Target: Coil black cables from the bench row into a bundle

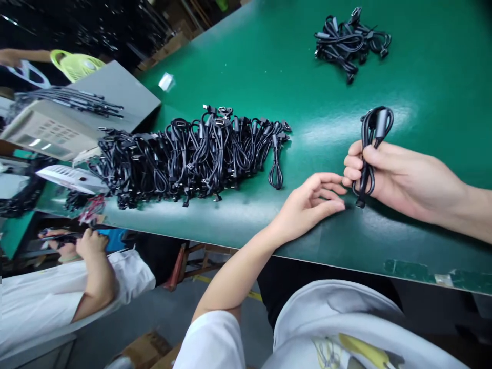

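Note:
My right hand (407, 177) grips a black coiled cable (369, 154) with a grey connector housing at its upper end, held just over the green table. Beside it, my left hand (313, 202) rests near the table's front edge, fingers apart and bent a little, with nothing in it. Its fingertips come close to the right hand's fingers. To the left lies a long heap of similar black cables (215, 148), bundled and packed side by side. One cable bundle (275, 166) lies at the heap's right end.
A smaller pile of cables (346, 43) sits at the far side of the green table (261, 66). At the left stand a grey machine (119, 95) and a yellow-green fan (77, 64). A co-worker's hand (92, 243) is at the lower left. A small white scrap (166, 82) lies farther back.

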`<state>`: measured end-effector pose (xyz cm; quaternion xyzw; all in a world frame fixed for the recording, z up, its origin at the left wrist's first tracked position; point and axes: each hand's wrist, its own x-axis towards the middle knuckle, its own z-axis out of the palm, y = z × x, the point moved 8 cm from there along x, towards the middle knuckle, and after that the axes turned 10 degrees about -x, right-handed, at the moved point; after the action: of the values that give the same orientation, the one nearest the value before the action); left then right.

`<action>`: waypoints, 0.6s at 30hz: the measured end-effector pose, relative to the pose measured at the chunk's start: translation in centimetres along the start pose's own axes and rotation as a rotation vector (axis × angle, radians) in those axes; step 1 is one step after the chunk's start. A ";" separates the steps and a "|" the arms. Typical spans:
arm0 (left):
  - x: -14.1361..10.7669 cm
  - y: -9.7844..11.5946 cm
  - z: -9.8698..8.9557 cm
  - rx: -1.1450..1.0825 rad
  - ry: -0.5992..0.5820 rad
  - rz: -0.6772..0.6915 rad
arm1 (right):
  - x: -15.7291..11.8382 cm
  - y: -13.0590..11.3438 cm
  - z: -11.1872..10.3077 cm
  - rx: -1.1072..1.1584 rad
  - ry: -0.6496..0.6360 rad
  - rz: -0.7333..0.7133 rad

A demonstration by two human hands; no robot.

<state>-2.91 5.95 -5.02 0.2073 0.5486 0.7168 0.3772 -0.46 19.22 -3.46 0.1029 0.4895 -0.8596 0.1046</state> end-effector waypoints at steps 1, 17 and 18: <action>-0.1 -0.3 0.4 0.015 -0.025 -0.030 | 0.0 -0.5 -0.2 0.010 0.018 -0.018; 0.3 -1.9 2.0 0.159 -0.079 -0.100 | -1.9 -1.8 2.2 -0.150 -0.173 -0.105; 0.2 -2.0 2.1 0.163 -0.079 -0.100 | -1.9 -1.8 2.3 -0.165 -0.178 -0.111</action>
<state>-0.98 7.66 -6.25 0.2378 0.5994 0.6415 0.4155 0.70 18.33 -0.31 -0.0100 0.5523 -0.8265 0.1082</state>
